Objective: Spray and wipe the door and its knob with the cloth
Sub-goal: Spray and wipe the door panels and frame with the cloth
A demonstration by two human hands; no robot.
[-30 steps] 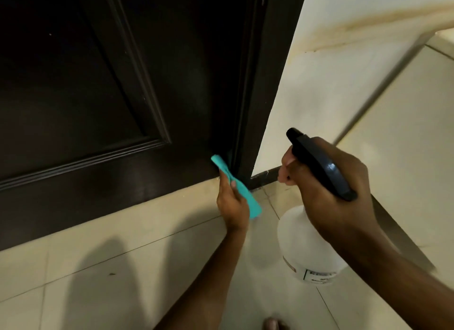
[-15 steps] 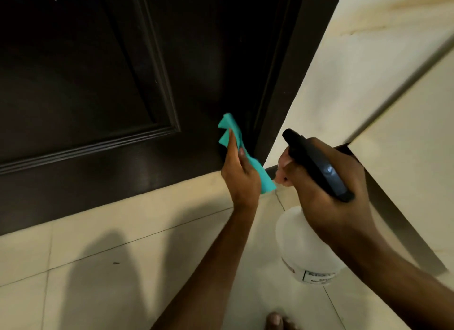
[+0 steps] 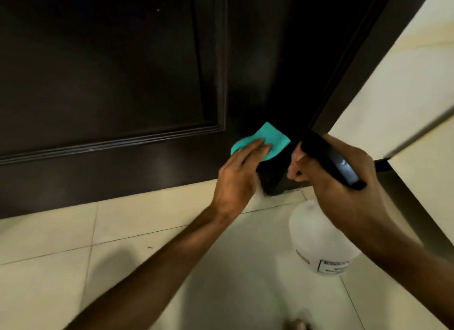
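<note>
The dark wooden door (image 3: 118, 66) fills the upper left of the head view, its bottom rail just above the tiled floor (image 3: 73, 243). The left hand (image 3: 237, 174) presses the teal cloth (image 3: 264, 143) flat against the door's lower corner, fingers nearly straight. The right hand (image 3: 341, 182) is wrapped round the black trigger head of a spray bottle (image 3: 321, 241), held clear of the door. For a good wipe, I would keep the palm flat and pull overlapping strokes along the rail. The knob is out of view.

Cream tiled floor (image 3: 73, 243) (shadowed, dim light) — pale wall (image 3: 393, 71) at right.
</note>
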